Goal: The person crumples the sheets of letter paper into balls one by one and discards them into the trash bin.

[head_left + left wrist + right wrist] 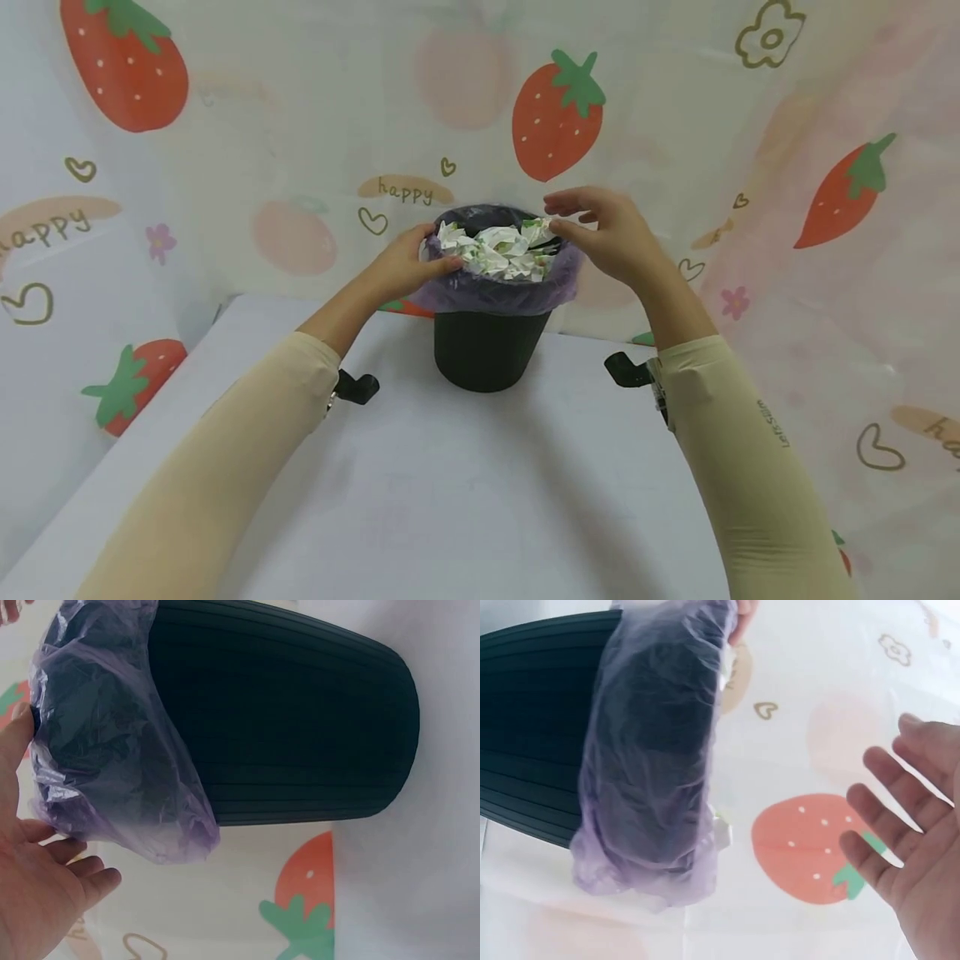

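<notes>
A dark ribbed trash bin (487, 350) stands upright, its top lined with a translucent purple bag (112, 742) folded down over the rim. Crumpled white-and-green paper (501, 250) fills the mouth. At the bin's left side my left hand (408, 265) holds the lined rim, its thumb over the near edge and its other fingers along the outside. My right hand (607, 229) hovers above the right edge of the bin. In the right wrist view its fingers (885, 821) are spread, apart from the bag, and hold nothing.
The bin stands on a white table (450, 500) toward its far edge. Behind hangs a curtain (337, 125) printed with strawberries, hearts and words. A black wrist mount (356, 388) sticks out at the left cuff, another mount (628, 371) at the right.
</notes>
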